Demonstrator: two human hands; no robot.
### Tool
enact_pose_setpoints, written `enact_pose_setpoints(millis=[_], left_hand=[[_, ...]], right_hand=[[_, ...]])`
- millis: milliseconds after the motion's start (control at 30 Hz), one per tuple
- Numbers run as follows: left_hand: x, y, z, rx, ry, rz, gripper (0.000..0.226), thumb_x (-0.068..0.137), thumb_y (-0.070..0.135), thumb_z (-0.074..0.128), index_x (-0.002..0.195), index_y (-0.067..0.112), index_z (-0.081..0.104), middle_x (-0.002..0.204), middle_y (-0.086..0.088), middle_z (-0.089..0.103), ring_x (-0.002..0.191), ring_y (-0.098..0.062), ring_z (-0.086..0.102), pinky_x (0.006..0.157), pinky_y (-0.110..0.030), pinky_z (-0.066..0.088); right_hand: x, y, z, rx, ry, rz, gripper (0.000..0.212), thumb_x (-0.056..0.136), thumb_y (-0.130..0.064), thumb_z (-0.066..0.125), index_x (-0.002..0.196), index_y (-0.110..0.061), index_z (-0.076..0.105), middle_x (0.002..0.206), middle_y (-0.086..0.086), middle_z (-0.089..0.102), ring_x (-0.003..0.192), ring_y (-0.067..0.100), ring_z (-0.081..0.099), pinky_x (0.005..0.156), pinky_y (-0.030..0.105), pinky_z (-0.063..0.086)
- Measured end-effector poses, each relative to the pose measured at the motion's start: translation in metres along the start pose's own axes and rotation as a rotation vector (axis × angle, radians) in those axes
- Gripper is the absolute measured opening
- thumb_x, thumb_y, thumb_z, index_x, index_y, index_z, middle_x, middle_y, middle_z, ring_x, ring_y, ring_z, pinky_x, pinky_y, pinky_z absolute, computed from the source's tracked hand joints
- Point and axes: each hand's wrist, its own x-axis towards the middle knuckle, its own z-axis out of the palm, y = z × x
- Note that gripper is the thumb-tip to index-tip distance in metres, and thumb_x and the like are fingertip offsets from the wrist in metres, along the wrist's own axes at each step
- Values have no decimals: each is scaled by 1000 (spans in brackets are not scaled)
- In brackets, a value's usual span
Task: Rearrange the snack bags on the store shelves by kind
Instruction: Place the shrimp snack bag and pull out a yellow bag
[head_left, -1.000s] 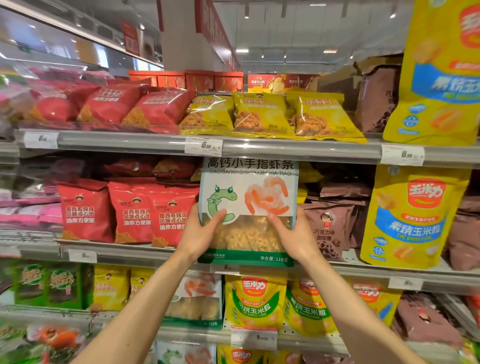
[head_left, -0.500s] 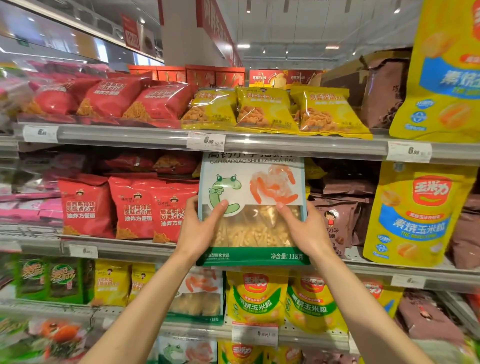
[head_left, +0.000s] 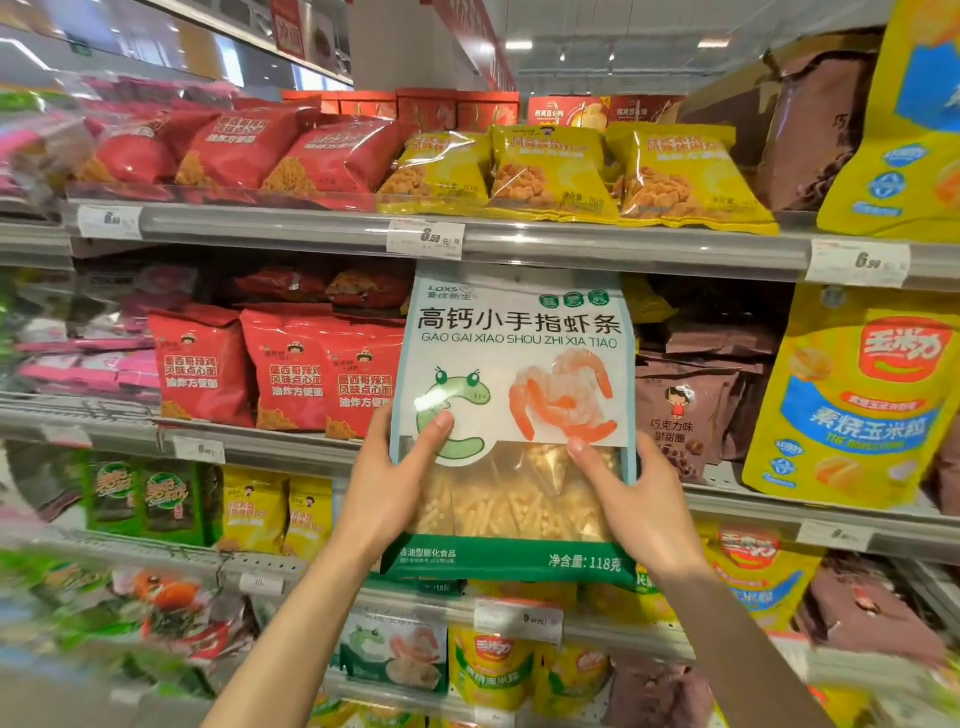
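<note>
A large white-and-green shrimp stick bag (head_left: 519, 353), printed with a green snake and pink shrimps, stands upright in front of the middle shelf. My left hand (head_left: 395, 483) grips its left edge, thumb on the front. My right hand (head_left: 628, 499) grips the right edge the same way. The bag's top reaches just under the upper shelf rail (head_left: 571, 249). Another shrimp stick bag (head_left: 395, 654) of the same kind sits two shelves lower, below my left forearm.
Red noodle-snack bags (head_left: 291, 369) stand left of the held bag, brown chocolate bags (head_left: 691, 410) right of it. Yellow corn bags (head_left: 852, 395) hang at far right. Red bags (head_left: 317, 150) and yellow bags (head_left: 550, 171) lie on the upper shelf. Green seaweed packs (head_left: 140, 499) sit lower left.
Both hands have pulled the shrimp stick bag out and down from under the upper shelf rail; its whole title now shows. The view has come closer to the shelves.
</note>
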Motion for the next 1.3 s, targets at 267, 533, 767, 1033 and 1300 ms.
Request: enact_pose_setpoints(millis=[267, 533, 767, 1033, 1300], left_hand=[[-60, -25, 5, 5, 50, -120, 57, 87, 51, 71, 138, 32, 54, 116, 21, 73, 104, 7, 69, 101, -32, 55], [-91, -53, -12, 37, 106, -210, 58, 91, 50, 71, 144, 35, 49, 122, 21, 71, 105, 10, 68, 86, -13, 53], [-93, -75, -57, -27, 98, -240, 59, 91, 44, 74, 143, 31, 50, 113, 21, 76, 105, 4, 71, 103, -35, 54], [-79, -117, -188, -34, -9, -230, 71, 85, 49, 78, 146, 34, 46, 113, 26, 73, 103, 8, 70, 103, -37, 55], [-66, -166, -343, -15, 85, -274, 59, 85, 54, 78, 137, 37, 53, 119, 18, 74, 111, -3, 70, 101, -42, 56]], right_hand=[[-37, 46, 1, 5, -63, 94, 33, 88, -51, 71, 116, -38, 64, 103, -22, 70, 97, -4, 64, 80, 26, 49], [-61, 64, 23, -48, -164, 109, 43, 88, -57, 68, 125, -36, 57, 110, -20, 65, 102, 1, 61, 78, 26, 47], [-82, 55, 64, -49, -184, 138, 35, 89, -55, 68, 118, -39, 57, 106, -23, 64, 100, -3, 60, 73, 24, 47], [-131, 27, 185, -26, -84, 166, 30, 85, -49, 74, 110, -42, 61, 91, -32, 69, 87, -8, 66, 73, 25, 53], [-163, -18, 337, -15, -166, 168, 39, 81, -57, 77, 115, -47, 60, 107, -27, 71, 106, 1, 66, 98, 46, 56]])
